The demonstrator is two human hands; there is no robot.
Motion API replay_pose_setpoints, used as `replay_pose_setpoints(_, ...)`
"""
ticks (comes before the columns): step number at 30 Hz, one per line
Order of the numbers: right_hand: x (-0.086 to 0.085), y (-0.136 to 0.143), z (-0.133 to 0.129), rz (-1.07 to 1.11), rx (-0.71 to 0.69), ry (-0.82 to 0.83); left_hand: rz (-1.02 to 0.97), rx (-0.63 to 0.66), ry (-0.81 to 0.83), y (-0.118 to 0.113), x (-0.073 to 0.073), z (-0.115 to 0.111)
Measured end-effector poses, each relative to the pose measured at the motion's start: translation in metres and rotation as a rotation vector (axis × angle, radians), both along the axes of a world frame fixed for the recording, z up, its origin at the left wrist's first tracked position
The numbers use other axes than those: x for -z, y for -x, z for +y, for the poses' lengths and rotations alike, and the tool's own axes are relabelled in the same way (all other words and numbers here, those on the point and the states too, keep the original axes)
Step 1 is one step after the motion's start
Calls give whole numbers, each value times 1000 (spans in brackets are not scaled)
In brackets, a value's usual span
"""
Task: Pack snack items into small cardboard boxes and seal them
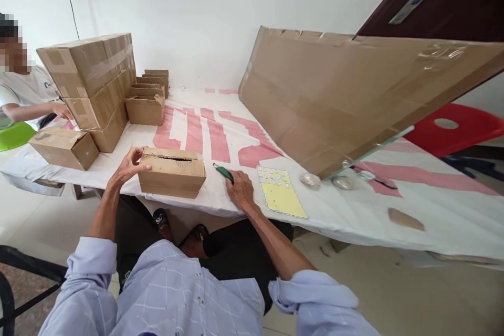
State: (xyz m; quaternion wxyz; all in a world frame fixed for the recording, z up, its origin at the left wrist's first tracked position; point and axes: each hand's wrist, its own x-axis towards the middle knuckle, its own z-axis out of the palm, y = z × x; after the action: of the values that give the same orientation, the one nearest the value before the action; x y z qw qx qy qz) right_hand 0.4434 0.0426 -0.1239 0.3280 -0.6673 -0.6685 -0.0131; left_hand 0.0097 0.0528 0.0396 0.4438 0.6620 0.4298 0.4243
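A small cardboard box [171, 176] lies near the table's front edge, with a ragged slit along its top. My left hand [132, 167] grips its left end, thumb on the near side and fingertips at the back corner. To the right of the box, my right hand [240, 189] is closed around a green utility knife [224, 172]. The knife's tip points left toward the box without touching it. Just right of that hand lies a yellow sheet [281, 197] with rows of small white pieces stuck on its upper part.
Stacked cardboard boxes [88, 65] stand at the left, with a single box [65, 147] before them and narrow opened boxes [145, 107] behind. A large cardboard sheet [334, 89] leans at the right near tape rolls [342, 182]. A co-worker [29, 89] sits far left.
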Motion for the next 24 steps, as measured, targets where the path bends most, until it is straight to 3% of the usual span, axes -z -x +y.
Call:
replay_pose_setpoints(9, 2, -1, -1, -53, 15, 11, 98, 8, -39, -8, 3, -22)
replay_pose_setpoints(24, 4, -8, -4, -74, -4, 12, 258, 26, -251, -32, 19, -41)
